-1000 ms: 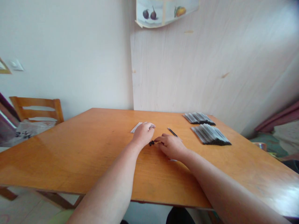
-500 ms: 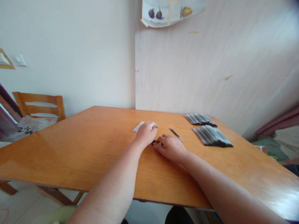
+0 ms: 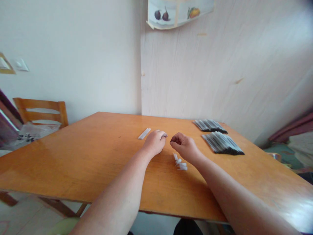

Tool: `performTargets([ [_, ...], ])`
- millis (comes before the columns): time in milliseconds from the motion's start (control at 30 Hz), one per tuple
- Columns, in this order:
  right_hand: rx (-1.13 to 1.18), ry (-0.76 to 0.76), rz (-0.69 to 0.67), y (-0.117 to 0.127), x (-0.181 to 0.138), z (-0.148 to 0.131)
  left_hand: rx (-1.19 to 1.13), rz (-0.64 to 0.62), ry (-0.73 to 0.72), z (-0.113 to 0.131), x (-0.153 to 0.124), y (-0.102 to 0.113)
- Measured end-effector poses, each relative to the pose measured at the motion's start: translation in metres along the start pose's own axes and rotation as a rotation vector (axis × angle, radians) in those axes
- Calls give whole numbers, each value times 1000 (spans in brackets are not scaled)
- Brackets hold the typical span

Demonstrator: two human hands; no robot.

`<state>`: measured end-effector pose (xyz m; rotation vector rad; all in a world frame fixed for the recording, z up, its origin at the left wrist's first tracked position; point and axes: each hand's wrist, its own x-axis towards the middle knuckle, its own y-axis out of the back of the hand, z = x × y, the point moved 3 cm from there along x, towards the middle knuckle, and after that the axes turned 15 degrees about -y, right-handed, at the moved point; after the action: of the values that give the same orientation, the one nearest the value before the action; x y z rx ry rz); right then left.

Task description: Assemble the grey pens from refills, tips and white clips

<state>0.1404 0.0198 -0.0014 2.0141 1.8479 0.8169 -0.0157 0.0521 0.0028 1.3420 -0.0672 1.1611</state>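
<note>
Above the middle of the table, my left hand (image 3: 156, 142) is curled, its thumb and fingers together; whatever it grips is hidden. Facing it across a small gap, my right hand (image 3: 185, 145) pinches thumb against fingertips, with a tiny dark bit at the tips that I cannot make out. Several small whitish translucent caps (image 3: 182, 164) lie on the wood just below my right hand. Beyond my left hand rests a flat group of thin white sticks or tubes (image 3: 144, 133).
On the right of the wooden table (image 3: 97, 163) lie two rows of clear pens with black ends, a nearer row (image 3: 222, 142) and a farther row (image 3: 209, 125). A chair (image 3: 44, 111) holding a plastic bag stands at the left. The wall borders the table's far edge.
My right hand has lifted and moved slightly right and away from the tabletop, uncovering the small caps. The single dark pen-like stick beyond it no longer shows on the table. My left hand has moved little.
</note>
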Motion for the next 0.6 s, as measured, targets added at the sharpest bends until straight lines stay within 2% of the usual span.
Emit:
performTargets([
  [167, 158, -19, 26, 5, 0, -2, -10, -54, -56, 7, -2, -3],
  [600, 131, 24, 54, 3, -1, -4, 51, -129, -61, 12, -3, -5],
])
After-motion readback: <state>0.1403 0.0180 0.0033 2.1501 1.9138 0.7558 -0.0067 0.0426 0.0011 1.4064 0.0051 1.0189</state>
